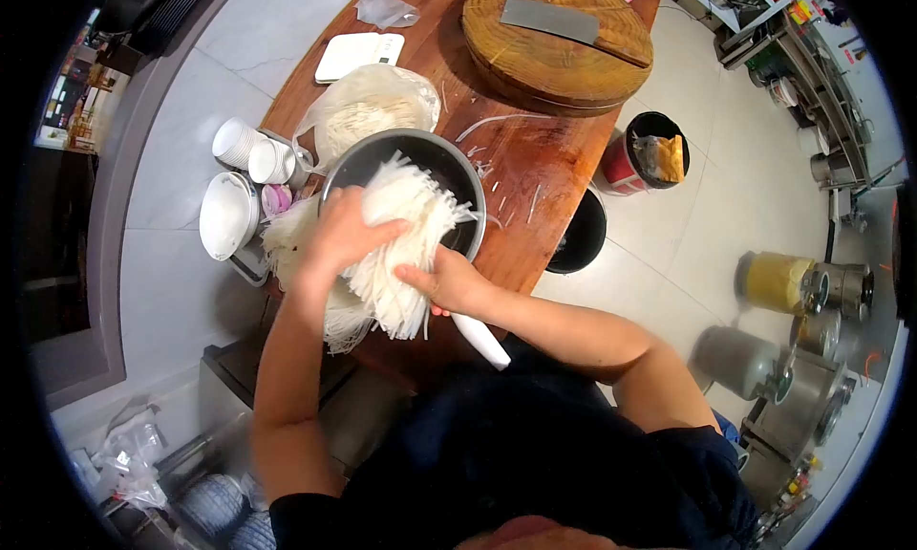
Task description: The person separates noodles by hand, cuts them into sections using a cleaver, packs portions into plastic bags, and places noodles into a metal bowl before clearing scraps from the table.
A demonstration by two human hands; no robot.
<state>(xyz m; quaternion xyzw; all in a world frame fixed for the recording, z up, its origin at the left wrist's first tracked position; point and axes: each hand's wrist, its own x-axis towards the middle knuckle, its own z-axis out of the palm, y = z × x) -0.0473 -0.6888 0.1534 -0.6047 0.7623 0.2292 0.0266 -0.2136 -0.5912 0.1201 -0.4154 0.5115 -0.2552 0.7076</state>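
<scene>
A thick bundle of white noodles (401, 249) is held between my two hands, over the near part of a dark round pot (468, 179). My left hand (349, 230) is closed around the bundle's left side. On the lower right, my right hand (451, 280) grips it, thumb lying across the strands. The pot's white handle (482, 343) points toward me, just below my right hand. More loose noodles (287, 239) lie left of the pot, partly hidden by my left arm. Behind the pot sits a clear plastic bag (373, 110) with noodles in it.
On the wooden table (511, 235) are a round chopping board (478, 43) with a cleaver (549, 20) and a white scale (358, 56). Stacked white cups (236, 142) and bowls (227, 215) stand left. Bins (621, 163) are on the floor to the right.
</scene>
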